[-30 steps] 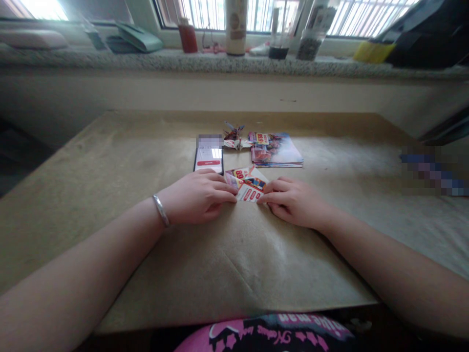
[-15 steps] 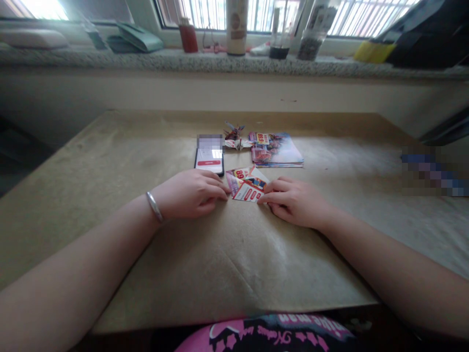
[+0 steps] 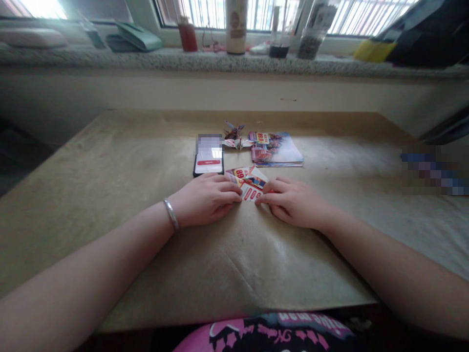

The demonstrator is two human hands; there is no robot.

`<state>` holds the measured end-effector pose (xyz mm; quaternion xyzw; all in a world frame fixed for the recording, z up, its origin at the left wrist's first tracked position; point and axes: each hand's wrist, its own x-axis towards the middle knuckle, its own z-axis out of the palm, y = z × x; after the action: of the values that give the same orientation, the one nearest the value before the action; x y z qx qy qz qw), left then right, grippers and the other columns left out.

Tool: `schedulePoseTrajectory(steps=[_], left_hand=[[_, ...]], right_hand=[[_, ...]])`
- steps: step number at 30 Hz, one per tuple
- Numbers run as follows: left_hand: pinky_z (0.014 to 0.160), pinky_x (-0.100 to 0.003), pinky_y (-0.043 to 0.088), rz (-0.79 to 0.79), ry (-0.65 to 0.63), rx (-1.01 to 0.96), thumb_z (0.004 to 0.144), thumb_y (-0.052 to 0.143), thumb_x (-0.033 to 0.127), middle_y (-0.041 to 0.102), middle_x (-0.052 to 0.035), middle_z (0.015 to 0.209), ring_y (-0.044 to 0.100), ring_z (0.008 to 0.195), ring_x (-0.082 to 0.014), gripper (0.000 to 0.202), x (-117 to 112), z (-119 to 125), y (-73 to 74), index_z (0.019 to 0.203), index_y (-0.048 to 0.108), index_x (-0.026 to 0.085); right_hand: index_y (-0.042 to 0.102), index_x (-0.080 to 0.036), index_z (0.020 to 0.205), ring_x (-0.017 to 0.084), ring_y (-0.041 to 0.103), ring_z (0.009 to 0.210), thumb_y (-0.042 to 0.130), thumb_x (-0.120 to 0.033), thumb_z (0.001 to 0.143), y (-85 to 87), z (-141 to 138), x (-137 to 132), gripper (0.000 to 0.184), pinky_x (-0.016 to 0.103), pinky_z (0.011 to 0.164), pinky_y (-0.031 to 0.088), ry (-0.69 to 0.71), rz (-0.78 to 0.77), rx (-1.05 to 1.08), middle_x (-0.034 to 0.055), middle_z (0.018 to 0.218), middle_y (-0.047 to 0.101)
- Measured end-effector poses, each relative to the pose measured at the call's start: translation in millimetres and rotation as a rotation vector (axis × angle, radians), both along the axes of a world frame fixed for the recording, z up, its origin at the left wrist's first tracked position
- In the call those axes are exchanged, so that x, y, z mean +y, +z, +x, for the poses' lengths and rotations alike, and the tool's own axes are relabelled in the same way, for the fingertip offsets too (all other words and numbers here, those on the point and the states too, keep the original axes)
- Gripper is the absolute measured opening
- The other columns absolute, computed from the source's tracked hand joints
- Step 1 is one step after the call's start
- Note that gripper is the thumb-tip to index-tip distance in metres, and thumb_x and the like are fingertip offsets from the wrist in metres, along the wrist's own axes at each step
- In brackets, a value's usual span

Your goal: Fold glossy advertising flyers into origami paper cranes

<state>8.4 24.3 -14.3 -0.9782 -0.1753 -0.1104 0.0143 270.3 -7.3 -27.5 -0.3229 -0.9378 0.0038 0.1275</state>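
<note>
A printed paper (image 3: 252,182), folded into a pointed shape with red, white and purple print, lies on the table in front of me. My left hand (image 3: 210,198), with a silver bangle at the wrist, has its fingers over the paper's left corner. My right hand (image 3: 289,199) pinches the right corner, its index fingertip on the lower edge. Fingers cover both lower corners. Just beyond my left hand lies a phone (image 3: 208,159) with a lit screen. Behind the paper is a stack of printed sheets (image 3: 280,149), and to its left stand small folded-paper figures (image 3: 235,134).
The table (image 3: 146,137) has a tan cover. Bottles and a jar (image 3: 311,36) line the granite windowsill (image 3: 164,59), along with a green case (image 3: 141,38) and a dark bag (image 3: 428,36). A blurred bluish strip (image 3: 436,173) is at the right.
My left hand has slid right, from the paper's left edge onto its lower left corner, covering more of it. The right hand has barely shifted.
</note>
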Motion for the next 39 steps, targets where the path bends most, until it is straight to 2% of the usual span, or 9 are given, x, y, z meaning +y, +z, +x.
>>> schedulePoseTrajectory(steps=[6,12,18,28,39], left_hand=[[0.092,-0.035,0.049,-0.036,-0.028,-0.037,0.089,0.045,0.018,0.067,-0.0041,0.114,0.058,0.107,-0.0203,0.024,4.3,-3.0,-1.9,0.102,0.065,0.019],[0.092,-0.035,0.05,-0.071,-0.046,-0.053,0.088,0.046,0.016,0.067,-0.0049,0.115,0.059,0.107,-0.0194,0.023,5.4,-4.5,-2.2,0.099,0.066,0.019],[0.094,-0.034,0.05,-0.11,-0.032,-0.049,0.088,0.047,0.016,0.066,-0.004,0.117,0.058,0.11,-0.0191,0.022,6.8,-6.9,-2.0,0.097,0.066,0.019],[0.095,-0.033,0.05,-0.147,-0.005,-0.053,0.088,0.046,0.017,0.066,-0.0037,0.118,0.058,0.111,-0.0187,0.021,5.7,-7.6,-2.3,0.096,0.066,0.019],[0.094,-0.033,0.051,-0.181,0.003,-0.056,0.086,0.047,0.015,0.066,-0.0033,0.117,0.058,0.109,-0.0179,0.021,6.2,-8.5,-0.7,0.094,0.066,0.019]], right_hand=[[0.069,-0.024,0.1,0.017,0.059,0.087,0.047,-0.014,0.082,5.2,11.7,-2.1,0.031,0.029,0.075,0.045,-0.003,-0.036,0.019,0.0056,0.103,0.065],[0.072,-0.025,0.093,0.015,0.063,0.082,0.05,-0.015,0.079,13.1,27.3,-2.5,0.028,0.028,0.074,0.047,-0.045,-0.155,0.046,0.0046,0.101,0.067],[0.074,-0.026,0.086,0.014,0.065,0.08,0.052,-0.013,0.075,17.7,38.5,0.1,0.027,0.027,0.074,0.048,-0.027,-0.22,0.059,0.0017,0.101,0.069],[0.074,-0.026,0.085,0.014,0.065,0.082,0.052,-0.012,0.075,23.3,47.2,0.6,0.029,0.029,0.076,0.049,-0.04,-0.31,0.031,0.0014,0.104,0.07],[0.075,-0.03,0.088,0.018,0.065,0.091,0.055,-0.013,0.075,27.1,54.1,-1.7,0.029,0.034,0.081,0.051,-0.041,-0.277,-0.013,-0.0005,0.114,0.068]])
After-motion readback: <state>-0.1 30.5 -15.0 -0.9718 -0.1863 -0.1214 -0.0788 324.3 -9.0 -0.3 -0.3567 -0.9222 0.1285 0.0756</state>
